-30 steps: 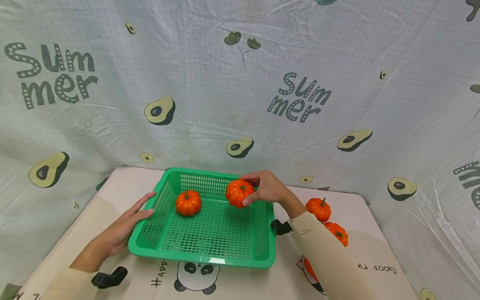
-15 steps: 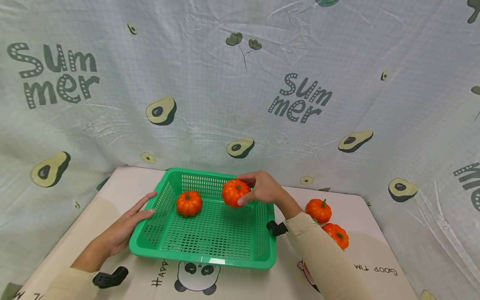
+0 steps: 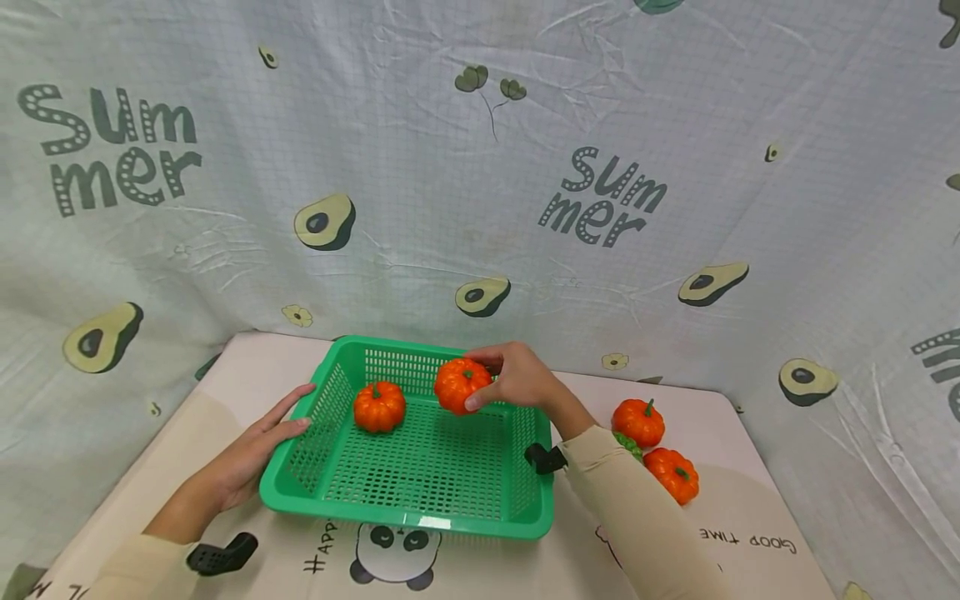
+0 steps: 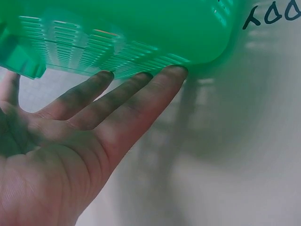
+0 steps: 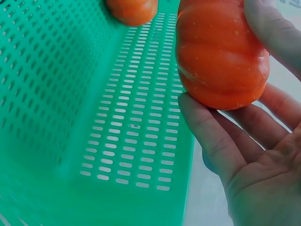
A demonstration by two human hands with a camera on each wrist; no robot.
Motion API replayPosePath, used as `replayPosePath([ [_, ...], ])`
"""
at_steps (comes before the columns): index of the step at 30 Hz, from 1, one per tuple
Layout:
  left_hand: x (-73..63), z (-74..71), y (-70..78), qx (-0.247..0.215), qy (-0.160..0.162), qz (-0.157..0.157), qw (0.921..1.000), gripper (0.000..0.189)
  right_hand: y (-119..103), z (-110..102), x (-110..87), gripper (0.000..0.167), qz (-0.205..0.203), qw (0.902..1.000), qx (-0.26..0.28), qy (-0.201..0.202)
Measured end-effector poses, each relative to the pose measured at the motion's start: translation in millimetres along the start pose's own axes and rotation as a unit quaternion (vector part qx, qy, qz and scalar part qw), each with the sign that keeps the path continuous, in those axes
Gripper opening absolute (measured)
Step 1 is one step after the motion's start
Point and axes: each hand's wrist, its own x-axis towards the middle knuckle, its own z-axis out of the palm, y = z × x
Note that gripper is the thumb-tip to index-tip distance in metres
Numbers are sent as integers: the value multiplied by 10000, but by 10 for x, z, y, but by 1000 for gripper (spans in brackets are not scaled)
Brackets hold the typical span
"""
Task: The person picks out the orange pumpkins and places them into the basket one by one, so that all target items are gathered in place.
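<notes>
A green plastic basket with slotted walls sits on the table. My right hand pinches a small orange pumpkin between thumb and fingers, above the basket's back right part. In the right wrist view the held pumpkin shows its ribbed side, with fingers below it and the thumb at its upper right. A second orange pumpkin rests in the basket toward the left. At the basket's left side is my left hand. In the left wrist view its nearly straight fingers touch the slotted outer wall.
Two more orange pumpkins lie on the table right of the basket, beside the right sleeve. Something green and bumpy shows partly behind that sleeve. A printed cloth hangs behind the table.
My right hand has moved left over the basket with the pumpkin. More of the green bumpy thing shows beside the sleeve. The left hand stays at the basket's side.
</notes>
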Motion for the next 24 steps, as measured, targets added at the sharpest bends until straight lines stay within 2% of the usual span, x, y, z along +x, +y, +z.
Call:
replayPosePath([
  [12,-7,0,-9,-65,-51,4,10000,70,-16,84,67,69,-70,9997,-53,209],
  [24,4,-8,7,-55,-29,17,10000,70,-57,148,106,74,118,9991,-150,373],
])
